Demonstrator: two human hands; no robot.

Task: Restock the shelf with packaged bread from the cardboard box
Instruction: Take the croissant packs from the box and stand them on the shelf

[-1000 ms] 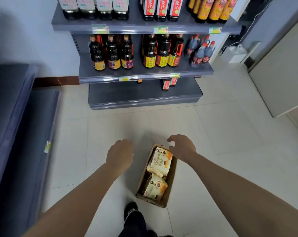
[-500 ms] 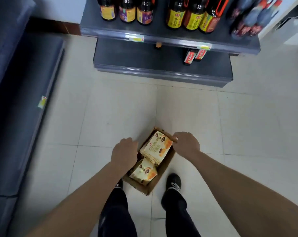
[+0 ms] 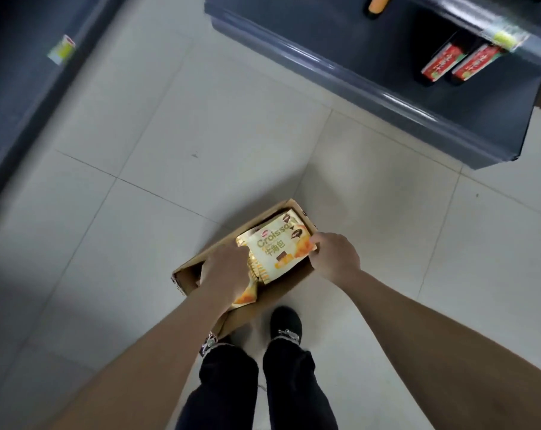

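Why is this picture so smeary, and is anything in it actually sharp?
Head view: motion blur smears the shelf and the red labels under it; the wide lens bends the floor tile lines; the croissant bag in the cardboard box is sharpest, its lettering readable; a glare streak runs along the shelf's front lip.

At the bottom centre of the frame I saw black trousers and black shoes, each with silvery metal trim across the top. Both forearms were bare.
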